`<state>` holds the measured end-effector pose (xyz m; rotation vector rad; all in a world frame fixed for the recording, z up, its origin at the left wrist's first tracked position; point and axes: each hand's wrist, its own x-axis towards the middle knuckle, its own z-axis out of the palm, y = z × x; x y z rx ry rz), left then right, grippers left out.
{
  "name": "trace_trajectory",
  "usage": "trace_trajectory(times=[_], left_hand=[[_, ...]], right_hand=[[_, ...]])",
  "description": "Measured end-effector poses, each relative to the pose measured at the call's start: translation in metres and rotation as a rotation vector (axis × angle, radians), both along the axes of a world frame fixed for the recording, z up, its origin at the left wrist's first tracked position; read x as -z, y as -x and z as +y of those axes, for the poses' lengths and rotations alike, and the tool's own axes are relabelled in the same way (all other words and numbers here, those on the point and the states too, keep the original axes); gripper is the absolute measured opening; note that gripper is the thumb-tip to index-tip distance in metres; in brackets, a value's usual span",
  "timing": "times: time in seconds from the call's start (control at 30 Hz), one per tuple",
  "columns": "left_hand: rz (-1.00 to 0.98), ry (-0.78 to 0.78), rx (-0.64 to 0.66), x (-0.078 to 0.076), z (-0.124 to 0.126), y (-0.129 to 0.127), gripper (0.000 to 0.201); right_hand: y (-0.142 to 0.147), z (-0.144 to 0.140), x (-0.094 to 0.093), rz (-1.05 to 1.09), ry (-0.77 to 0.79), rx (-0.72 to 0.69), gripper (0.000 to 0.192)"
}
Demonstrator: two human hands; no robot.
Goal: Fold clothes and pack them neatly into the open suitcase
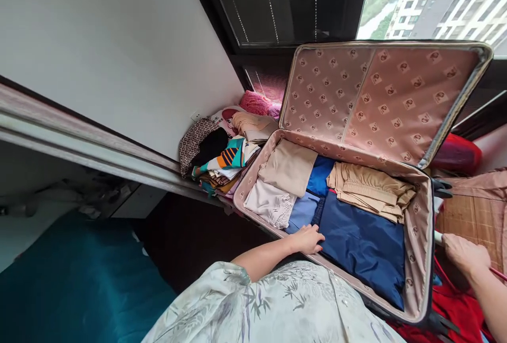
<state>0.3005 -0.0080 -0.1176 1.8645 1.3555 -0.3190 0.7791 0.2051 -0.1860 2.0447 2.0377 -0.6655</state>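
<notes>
An open suitcase (340,145) with pink patterned lining lies in front of me, its lid leaning up toward the window. Folded clothes fill its base: dark navy fabric (360,248), tan garments with gathered waistbands (368,187), a beige piece (289,163), a pale pair with an elastic waist (271,203) and light blue cloth (303,213). My left hand (307,239) rests at the near edge, fingers apart and touching the navy and blue clothes. Outside the right wall, my right hand (467,253) is closed around something with a whitish end; the rest is hidden by the fingers.
A heap of clothes (227,155) lies left of the suitcase against the white wall (119,42). Red cloth (455,300) and a brown checked fabric (471,221) lie to the right. A teal-covered bed (79,279) stands at lower left. Behind is a window (396,5).
</notes>
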Motion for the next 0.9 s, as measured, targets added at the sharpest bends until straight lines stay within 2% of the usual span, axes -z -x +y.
trace_trajectory(times=[0.2,0.33,0.53,0.73,0.83,0.9], left_hand=[[-0.043,0.054,-0.031,0.005,0.002,0.003,0.053],[-0.059,0.029,-0.048,0.005,0.001,0.005,0.050],[-0.114,0.033,-0.060,0.009,0.003,0.004,0.048],[-0.142,0.011,-0.102,0.012,0.002,0.003,0.044],[-0.131,-0.011,-0.097,0.011,0.002,0.003,0.042],[-0.119,-0.021,-0.089,0.009,0.002,0.004,0.041]], right_hand=[[0.016,0.000,-0.006,-0.049,0.005,0.112,0.024],[0.022,-0.006,-0.029,-0.090,0.000,0.091,0.019],[0.009,-0.005,-0.088,-0.133,-0.088,0.187,0.024],[-0.049,0.005,-0.146,-0.269,-0.151,0.428,0.026],[-0.067,0.011,-0.190,-0.377,-0.131,0.488,0.029],[-0.062,0.014,-0.226,-0.429,-0.140,0.499,0.025]])
